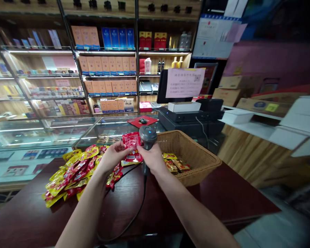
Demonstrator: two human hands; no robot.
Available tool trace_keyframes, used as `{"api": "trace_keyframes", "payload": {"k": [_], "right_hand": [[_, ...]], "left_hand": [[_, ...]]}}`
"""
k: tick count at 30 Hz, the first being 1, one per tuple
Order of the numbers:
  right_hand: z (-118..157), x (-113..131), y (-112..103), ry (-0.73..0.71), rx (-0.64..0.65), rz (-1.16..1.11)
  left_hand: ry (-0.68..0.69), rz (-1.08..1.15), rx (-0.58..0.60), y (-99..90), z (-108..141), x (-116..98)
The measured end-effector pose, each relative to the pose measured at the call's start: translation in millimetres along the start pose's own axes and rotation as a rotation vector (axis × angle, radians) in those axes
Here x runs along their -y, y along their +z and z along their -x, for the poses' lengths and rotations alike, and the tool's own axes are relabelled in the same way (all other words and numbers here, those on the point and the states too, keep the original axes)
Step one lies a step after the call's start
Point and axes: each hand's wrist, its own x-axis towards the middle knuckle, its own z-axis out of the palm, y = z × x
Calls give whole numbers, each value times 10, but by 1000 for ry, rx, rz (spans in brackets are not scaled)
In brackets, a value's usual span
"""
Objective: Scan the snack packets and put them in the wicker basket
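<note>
A red snack packet (131,142) is held upright over the dark red table, its printed back facing me. My left hand (115,154) pinches it by its left side. Beside it, my right hand (153,155) is wrapped round the handle of a grey barcode scanner (148,135), and its thumb reaches the packet's right edge. The scanner's cable drops across the table. To the left lies a heap of red and yellow packets (74,172). Right of my right hand stands a wicker basket (204,156) with several yellow and red packets (179,164) in it.
Behind the table are glass display counters (41,134), a red mat (142,120) with a mouse, and a monitor (162,86) with a paper sheet on it above a black cash drawer (191,124). Shelves of boxed goods line the back. Cartons (228,95) stand at the right.
</note>
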Motion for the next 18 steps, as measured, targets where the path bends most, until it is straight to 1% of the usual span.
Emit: {"api": "trace_keyframes", "payload": {"k": [3, 5, 8, 11, 14, 16, 18], "right_hand": [[-163, 141, -357, 25, -50, -57], [-254, 187, -614, 56, -85, -96], [-355, 172, -978, 106, -159, -110], [-419, 112, -1282, 118, -242, -91], [-463, 67, -1500, 130, -318, -55], [-492, 40, -1597, 135, -358, -37], [-520, 7, -1661, 139, -391, -36]], "left_hand": [[12, 45, 46, 359, -220, -90], [-17, 79, 89, 638, -352, -127], [-53, 118, 163, 1054, -513, -141], [-70, 120, 225, 1397, -635, -102], [-85, 93, 277, 1622, -731, -31], [-63, 43, 272, 1701, -783, 17], [-32, 9, 239, 1731, -825, 54]]}}
